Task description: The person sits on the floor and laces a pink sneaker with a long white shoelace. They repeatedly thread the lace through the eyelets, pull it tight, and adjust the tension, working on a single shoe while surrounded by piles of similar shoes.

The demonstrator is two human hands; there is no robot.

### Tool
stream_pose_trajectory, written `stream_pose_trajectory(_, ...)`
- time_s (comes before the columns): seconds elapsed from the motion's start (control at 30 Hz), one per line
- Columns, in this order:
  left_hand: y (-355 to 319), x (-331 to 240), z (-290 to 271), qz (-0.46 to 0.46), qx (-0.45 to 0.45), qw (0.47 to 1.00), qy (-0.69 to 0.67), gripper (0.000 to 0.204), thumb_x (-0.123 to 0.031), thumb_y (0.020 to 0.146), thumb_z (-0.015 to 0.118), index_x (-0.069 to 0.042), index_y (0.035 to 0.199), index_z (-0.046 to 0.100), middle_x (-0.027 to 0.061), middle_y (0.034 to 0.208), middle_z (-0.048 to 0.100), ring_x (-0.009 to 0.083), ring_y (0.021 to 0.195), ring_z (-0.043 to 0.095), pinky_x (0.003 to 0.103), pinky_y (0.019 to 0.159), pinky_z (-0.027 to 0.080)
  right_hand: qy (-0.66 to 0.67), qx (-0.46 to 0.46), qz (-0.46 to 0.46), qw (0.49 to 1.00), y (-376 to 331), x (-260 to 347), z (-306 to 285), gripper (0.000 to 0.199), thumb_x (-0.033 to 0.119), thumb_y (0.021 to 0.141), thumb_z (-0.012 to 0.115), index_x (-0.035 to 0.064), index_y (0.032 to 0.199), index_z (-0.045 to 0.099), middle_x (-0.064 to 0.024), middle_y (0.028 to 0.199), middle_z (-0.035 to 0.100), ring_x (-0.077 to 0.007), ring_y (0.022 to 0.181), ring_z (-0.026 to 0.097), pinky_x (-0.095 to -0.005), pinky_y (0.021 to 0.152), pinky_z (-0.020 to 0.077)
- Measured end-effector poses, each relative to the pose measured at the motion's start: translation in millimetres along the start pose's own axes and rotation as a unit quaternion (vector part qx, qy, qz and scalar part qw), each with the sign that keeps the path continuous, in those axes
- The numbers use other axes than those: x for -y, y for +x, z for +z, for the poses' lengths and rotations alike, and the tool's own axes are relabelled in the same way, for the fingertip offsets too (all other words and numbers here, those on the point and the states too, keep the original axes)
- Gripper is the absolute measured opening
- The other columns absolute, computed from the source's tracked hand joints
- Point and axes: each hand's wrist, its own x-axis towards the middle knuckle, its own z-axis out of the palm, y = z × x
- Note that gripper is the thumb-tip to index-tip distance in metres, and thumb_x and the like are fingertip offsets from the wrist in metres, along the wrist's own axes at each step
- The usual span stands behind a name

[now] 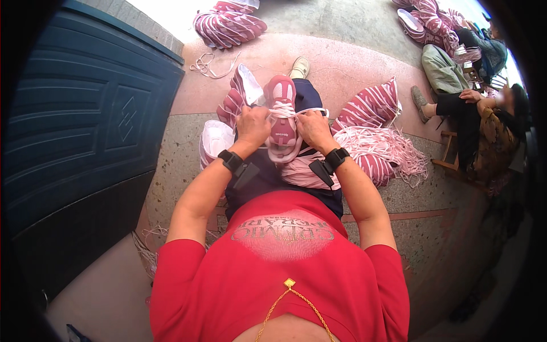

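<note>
A speckled floor (pixel 176 145) with a pink band across it runs beside a dark blue door (pixel 85 114) at far left, in a work area strewn with pink footwear. Next come loose laces (pixel 211 65) on the band, a striped stack (pixel 229 28) beyond them, and pale-lined shoes (pixel 217 137) just left of the worker's lap. The left hand (pixel 253 125) is closed, fingers curled in a pinch on one side of a white lace (pixel 282 109). At center, the pink shoe (pixel 283 124) sits between the hands, over dark trousers (pixel 307 94), toe pointing away; whether it rests fully on the lap cannot be told. The right hand (pixel 314 129), likewise pinched shut, grips the lace's other side, a loop standing beyond the fingers. An uneven pull could draw one side short or tip the shoe, as neither palm appears to brace it. To the right lie a striped bundle (pixel 367 105) and a lace heap (pixel 393 145), whose trailing strands could snag if the shoe slid that way. At far right, a co-worker (pixel 484 125) sits near a wooden stool (pixel 447 151).
</note>
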Motion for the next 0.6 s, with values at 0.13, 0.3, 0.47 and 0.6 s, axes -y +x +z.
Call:
stream_pose_trajectory(0.13,3.6,-17.5,-3.6,0.186,-0.068,0.965,0.169,0.004,-0.014,0.071,0.06,-0.014,0.074,0.063,0.0031,0.082,0.055,0.0234,0.085,0.049,0.038,0.069,0.036,0.151,-0.095,-0.014,0.984,1.8,-2.3,7.2,0.016,0.012,0.077,0.057,0.0031,0.088,0.065,-0.0172,0.084,0.062,-0.0343,0.085,0.059,-0.0436,0.074,0.0463)
stream_pose_trajectory(0.3,23.9,-11.7,-7.8,0.243,0.004,0.96,0.141,0.005,-0.011,0.073,0.06,-0.009,0.075,0.064,0.0058,0.08,0.059,0.025,0.084,0.052,0.037,0.072,0.039,0.218,-0.128,0.038,0.967,-0.3,11.8,9.2,0.012,0.003,0.074,0.057,0.0024,0.083,0.063,-0.0157,0.079,0.063,-0.0332,0.078,0.06,-0.0424,0.072,0.0473)
stream_pose_trajectory(0.47,50.2,-41.3,-76.0,-0.022,0.055,0.903,-0.426,0.014,-0.016,0.087,0.06,-0.003,0.083,0.065,0.0016,0.075,0.062,0.0112,0.066,0.053,0.027,0.063,0.043,0.086,-0.129,-0.074,0.985,0.1,1.9,14.2,0.013,0.006,0.073,0.057,0.0056,0.084,0.065,-0.0124,0.077,0.064,-0.0294,0.082,0.059,-0.04,0.075,0.0456)
stream_pose_trajectory(0.6,56.8,-25.1,-54.7,-0.019,0.1,0.822,-0.56,0.015,-0.016,0.088,0.06,-0.002,0.091,0.062,0.0035,0.071,0.061,0.0082,0.061,0.053,0.024,0.058,0.042,-0.092,-0.046,-0.112,0.988,15.1,13.2,6.1,0.01,0.008,0.072,0.058,0.0071,0.077,0.066,-0.0094,0.081,0.065,-0.0249,0.085,0.06,-0.0372,0.076,0.0446)
